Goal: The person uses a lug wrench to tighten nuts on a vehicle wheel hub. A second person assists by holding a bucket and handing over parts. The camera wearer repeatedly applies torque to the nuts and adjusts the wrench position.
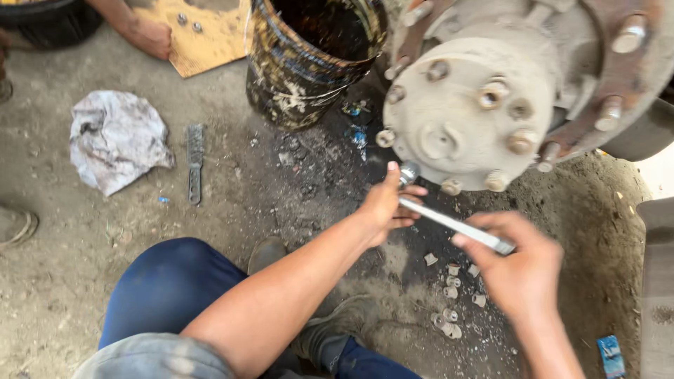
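Fingers of both hands are gripping socket wrench (449, 223): left hand (388, 205) nr head, right hand (518, 261) on handle; several nuts (449, 303) lying off hub (472, 116), some studs still nutted.

Slanted silver socket wrench (449, 223) below hub

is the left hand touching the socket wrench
Touching. The head view shows the left hand with its fingers wrapped around the socket wrench near its socket end, no gap visible, while the right hand grips the handle end.
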`<state>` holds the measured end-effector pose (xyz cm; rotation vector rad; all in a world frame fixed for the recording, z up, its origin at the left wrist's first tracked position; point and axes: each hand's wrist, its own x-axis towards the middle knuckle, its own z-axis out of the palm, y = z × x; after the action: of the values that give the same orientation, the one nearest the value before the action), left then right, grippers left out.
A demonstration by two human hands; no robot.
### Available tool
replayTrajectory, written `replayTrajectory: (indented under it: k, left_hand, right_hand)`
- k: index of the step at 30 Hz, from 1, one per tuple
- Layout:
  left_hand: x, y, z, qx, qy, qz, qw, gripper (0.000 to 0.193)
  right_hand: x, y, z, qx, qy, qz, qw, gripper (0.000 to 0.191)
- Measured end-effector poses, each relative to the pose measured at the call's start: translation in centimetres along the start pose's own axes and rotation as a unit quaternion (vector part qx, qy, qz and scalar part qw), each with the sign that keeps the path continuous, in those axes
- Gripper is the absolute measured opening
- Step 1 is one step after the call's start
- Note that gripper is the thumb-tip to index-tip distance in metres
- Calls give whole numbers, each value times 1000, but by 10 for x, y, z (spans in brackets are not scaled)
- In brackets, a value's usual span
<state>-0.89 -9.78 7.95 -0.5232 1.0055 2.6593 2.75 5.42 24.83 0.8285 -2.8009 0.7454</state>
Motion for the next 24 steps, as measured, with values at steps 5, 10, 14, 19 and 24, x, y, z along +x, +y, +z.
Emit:
replayTrajectory:
  k: [5, 10, 14, 19, 24]
  left_hand:
    - [-10, 6, 10, -84, -66, -40, 993, 87]
    - [19, -23, -16, -83, -155, -79, 981, 94]
    - [28, -108, -54, -13, 4, -88, 996, 67]
    - [1, -163, -124, 515, 9, -120, 849, 66]
    - [-51, -63, -176, 763, 126, -218, 595, 42]
  right_hand:
    - [59, -30, 42, 145, 326, -274, 893, 28]
    - [133, -91, 90, 19, 188, -409, 893, 22]
    - [166, -138, 166, -157, -41, -328, 931, 30]
    - [155, -113, 273, -352, -229, -281, 863, 23]
    - [88, -34, 322, -423, -313, -331, 784, 29]
